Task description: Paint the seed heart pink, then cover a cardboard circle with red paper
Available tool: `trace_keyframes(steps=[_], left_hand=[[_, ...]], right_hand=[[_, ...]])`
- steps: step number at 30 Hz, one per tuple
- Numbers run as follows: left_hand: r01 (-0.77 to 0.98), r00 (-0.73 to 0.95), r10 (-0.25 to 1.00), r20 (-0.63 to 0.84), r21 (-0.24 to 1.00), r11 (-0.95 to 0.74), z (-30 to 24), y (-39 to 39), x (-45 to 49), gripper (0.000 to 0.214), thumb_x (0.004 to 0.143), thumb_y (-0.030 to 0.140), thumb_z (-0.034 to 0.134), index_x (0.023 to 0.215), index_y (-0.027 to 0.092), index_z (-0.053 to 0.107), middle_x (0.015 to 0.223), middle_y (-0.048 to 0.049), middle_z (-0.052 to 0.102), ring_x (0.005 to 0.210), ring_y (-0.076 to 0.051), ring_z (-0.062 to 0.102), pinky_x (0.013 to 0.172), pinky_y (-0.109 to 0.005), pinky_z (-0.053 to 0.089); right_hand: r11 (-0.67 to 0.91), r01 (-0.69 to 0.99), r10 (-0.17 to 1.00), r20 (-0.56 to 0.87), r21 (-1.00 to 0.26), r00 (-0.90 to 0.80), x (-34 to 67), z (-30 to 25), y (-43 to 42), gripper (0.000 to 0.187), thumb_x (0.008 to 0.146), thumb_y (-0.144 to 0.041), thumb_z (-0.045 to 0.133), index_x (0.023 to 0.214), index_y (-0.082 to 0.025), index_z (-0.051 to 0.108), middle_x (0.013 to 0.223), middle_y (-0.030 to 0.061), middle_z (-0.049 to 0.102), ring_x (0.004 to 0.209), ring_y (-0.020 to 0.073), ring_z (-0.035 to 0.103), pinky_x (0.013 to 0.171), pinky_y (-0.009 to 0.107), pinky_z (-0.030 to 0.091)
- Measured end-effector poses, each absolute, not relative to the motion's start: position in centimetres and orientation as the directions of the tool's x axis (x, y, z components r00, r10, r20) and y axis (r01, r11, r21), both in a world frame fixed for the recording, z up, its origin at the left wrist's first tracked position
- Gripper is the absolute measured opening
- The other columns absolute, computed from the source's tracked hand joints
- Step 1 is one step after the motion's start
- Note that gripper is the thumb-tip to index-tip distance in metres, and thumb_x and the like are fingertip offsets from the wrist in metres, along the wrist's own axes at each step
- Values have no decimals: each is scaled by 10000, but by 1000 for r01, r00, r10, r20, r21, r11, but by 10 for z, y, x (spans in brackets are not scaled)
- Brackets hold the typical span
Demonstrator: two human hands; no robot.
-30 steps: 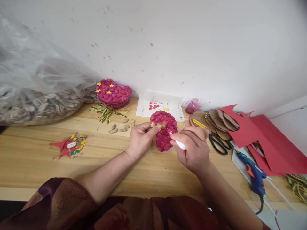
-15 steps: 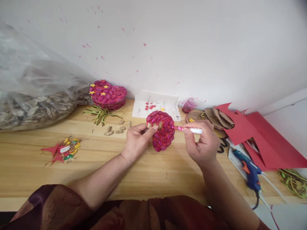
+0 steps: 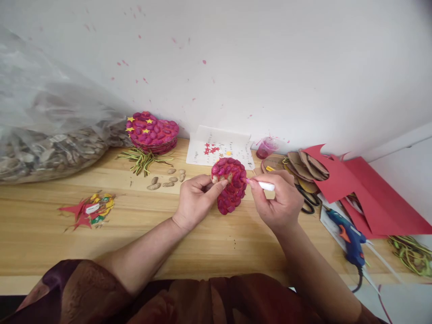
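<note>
My left hand (image 3: pixel 199 195) grips a rounded piece covered in magenta-painted peanuts (image 3: pixel 232 191) by its left edge, thumb on the front. A few peanuts near that thumb are still bare tan. Pinched in my right hand (image 3: pixel 278 198) is a paintbrush (image 3: pixel 265 185) with a white handle, its pink-stained tip at the right edge of the piece. Behind stands a plastic cup (image 3: pixel 265 147) with magenta paint inside. Several loose unpainted peanuts (image 3: pixel 168 179) lie on the wooden table to the left of the piece.
A stack of painted peanut pieces (image 3: pixel 151 132) and a big bag of peanuts (image 3: pixel 50 155) stand at the left. Paper scraps (image 3: pixel 89 209) lie nearer. To the right are scissors (image 3: pixel 308 198), cardboard pieces (image 3: pixel 303 166), red paper (image 3: pixel 381 193) and a blue glue gun (image 3: pixel 353 243).
The painted piece has turned a little and shifted slightly right. My right hand with the paintbrush has moved a bit left, and the brush tip sits at the piece's edge.
</note>
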State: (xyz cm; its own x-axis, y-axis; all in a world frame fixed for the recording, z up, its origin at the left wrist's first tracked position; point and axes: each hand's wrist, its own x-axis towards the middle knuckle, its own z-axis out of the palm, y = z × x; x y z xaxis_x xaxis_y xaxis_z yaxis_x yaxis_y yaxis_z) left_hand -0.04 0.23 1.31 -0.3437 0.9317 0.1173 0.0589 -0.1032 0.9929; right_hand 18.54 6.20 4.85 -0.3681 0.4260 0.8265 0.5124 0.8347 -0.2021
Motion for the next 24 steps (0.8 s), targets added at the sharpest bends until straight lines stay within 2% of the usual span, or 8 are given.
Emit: trace_keyframes(steps=[3, 8, 16, 24], left_hand=[[32, -343, 935, 89, 996, -83, 13, 3, -1, 427, 812, 442, 734, 552, 174, 527, 525, 41, 396, 534, -100, 355, 528, -264, 288], [27, -350, 933, 82, 997, -77, 12, 4, -1, 425, 803, 445, 741, 545, 174, 540, 504, 38, 428, 516, -101, 372, 517, -264, 295], [36, -358, 930, 85, 996, -77, 11, 5, -2, 425, 801, 461, 744, 551, 172, 560, 507, 33, 468, 517, -103, 399, 531, -261, 318], [-69, -331, 944, 17, 997, -43, 10, 7, -2, 442, 797, 458, 760, 541, 168, 545, 493, 41, 468, 505, -94, 397, 532, -257, 314]], right_hand=[[814, 519, 470, 822, -262, -323, 188, 48, 62, 136, 825, -159, 760, 905, -234, 681, 788, 9, 712, 725, 174, 630, 715, 343, 507], [820, 510, 444, 851, -260, -281, 189, 51, 62, 137, 830, -158, 750, 907, -236, 669, 777, 9, 719, 708, 176, 633, 708, 351, 502], [808, 527, 489, 799, -264, -350, 188, 48, 63, 83, 856, -189, 731, 862, -226, 656, 732, -3, 686, 670, 154, 597, 707, 341, 472], [819, 512, 477, 804, -261, -354, 189, 50, 64, 95, 858, -173, 723, 872, -224, 645, 728, -7, 676, 679, 153, 590, 707, 333, 466]])
